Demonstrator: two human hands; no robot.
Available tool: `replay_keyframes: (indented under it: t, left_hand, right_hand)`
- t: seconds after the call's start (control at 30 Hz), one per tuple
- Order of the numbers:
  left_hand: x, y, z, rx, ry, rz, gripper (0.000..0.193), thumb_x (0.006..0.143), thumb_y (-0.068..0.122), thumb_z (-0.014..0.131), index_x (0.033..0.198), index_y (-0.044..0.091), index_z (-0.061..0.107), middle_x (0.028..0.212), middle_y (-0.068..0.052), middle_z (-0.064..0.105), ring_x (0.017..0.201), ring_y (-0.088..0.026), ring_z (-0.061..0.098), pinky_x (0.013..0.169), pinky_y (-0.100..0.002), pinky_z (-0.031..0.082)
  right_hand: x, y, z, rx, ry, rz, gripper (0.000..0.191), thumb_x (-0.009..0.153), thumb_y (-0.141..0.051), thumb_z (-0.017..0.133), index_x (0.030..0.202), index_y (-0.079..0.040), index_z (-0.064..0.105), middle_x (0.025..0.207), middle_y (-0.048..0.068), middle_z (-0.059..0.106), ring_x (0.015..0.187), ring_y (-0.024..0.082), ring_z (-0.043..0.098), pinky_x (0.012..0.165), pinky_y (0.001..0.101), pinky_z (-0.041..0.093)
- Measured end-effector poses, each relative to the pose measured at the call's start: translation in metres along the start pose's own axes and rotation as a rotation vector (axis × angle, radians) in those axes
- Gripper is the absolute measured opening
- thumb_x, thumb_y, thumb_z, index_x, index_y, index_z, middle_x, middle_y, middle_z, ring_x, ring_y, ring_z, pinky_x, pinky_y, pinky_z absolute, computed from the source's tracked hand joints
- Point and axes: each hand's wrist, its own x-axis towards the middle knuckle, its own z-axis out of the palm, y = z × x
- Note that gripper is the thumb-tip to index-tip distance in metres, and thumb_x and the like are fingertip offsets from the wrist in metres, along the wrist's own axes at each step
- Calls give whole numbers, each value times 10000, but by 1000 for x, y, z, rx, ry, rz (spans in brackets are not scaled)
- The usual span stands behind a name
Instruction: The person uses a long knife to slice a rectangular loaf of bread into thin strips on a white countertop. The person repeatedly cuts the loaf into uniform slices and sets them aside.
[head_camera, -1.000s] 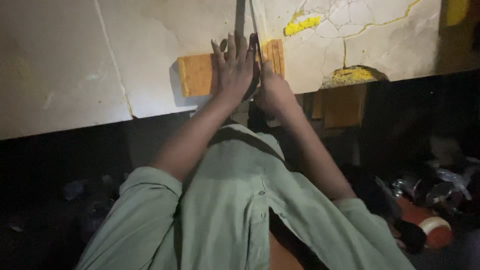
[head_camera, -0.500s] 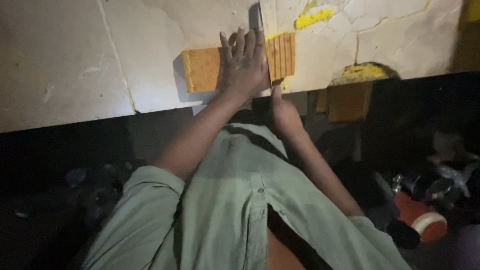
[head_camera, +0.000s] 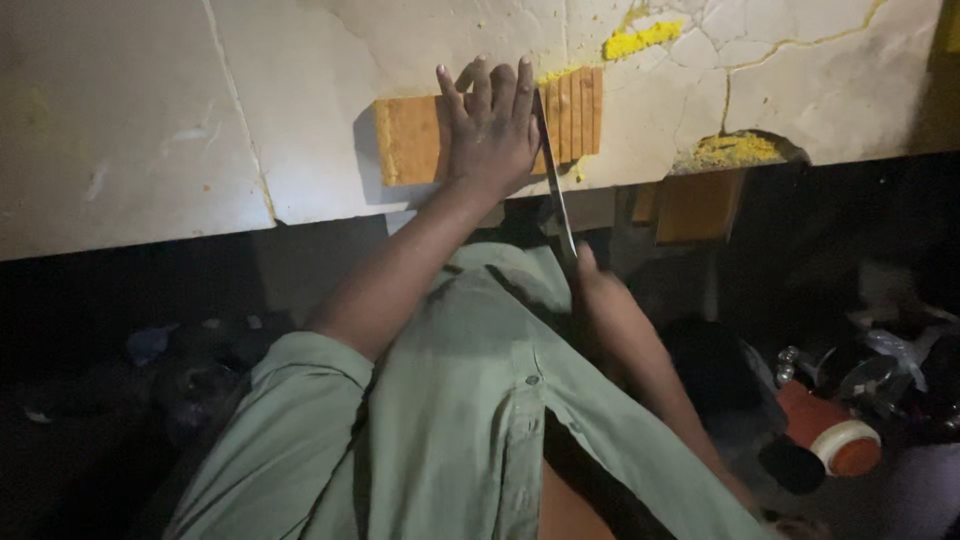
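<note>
Your left hand (head_camera: 492, 130) lies flat, fingers spread, pressing on the orange-brown slab (head_camera: 415, 140) at top centre of the frame, on the cracked white bench (head_camera: 150, 120). Your right hand (head_camera: 590, 275), lower centre-right below the bench edge, is closed around the handle of a long knife (head_camera: 553, 170) whose blade runs up just beside your left hand into the slab, with thin cut slices (head_camera: 575, 112) standing to the right of it. Yellow crumbs (head_camera: 640, 40) sit upper right on the bench; a red jar with white band (head_camera: 830, 435) lies lower right in the dark.
</note>
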Motion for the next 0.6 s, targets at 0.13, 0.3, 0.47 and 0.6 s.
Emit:
replay_keyframes:
  t: [0.13, 0.3, 0.47, 0.6]
  left_hand:
    - [-1, -4, 9, 5, 50, 19, 727, 1019, 358, 532, 1596, -25, 312, 1434, -256, 474, 1437, -473, 343, 1168, -799, 105]
    - [-4, -11, 18, -7, 95, 59, 647, 1063, 346, 515, 1568, -11, 326, 1622, -247, 415, 1570, -445, 263, 1254, -753, 87]
    - [-5, -14, 11, 40, 42, 27, 673, 1049, 371, 516, 1600, 31, 331, 1514, -267, 439, 1468, -516, 275, 1126, -835, 66]
    - [-7, -13, 3, 20, -31, 19, 725, 1027, 366, 526, 1621, 23, 290, 1462, -247, 448, 1461, -483, 314, 1142, -833, 77]
  right_hand:
    - [91, 16, 24, -442, 206, -437, 526, 1131, -157, 440, 1581, 58, 275, 1010, 313, 677, 887, 486, 660, 783, 537, 546]
    - [114, -67, -17, -392, 291, -569, 687, 941, -162, 652, 1464, 81, 278, 929, 326, 675, 828, 514, 659, 716, 569, 529]
    - [26, -132, -25, -233, 276, -555, 715, 838, -144, 753, 1420, 10, 367, 1018, 334, 701, 977, 534, 659, 790, 569, 530]
    - [-48, -77, -16, -306, 23, -331, 931, 790, -146, 785, 1493, 26, 200, 1004, 345, 670, 933, 531, 654, 775, 551, 540]
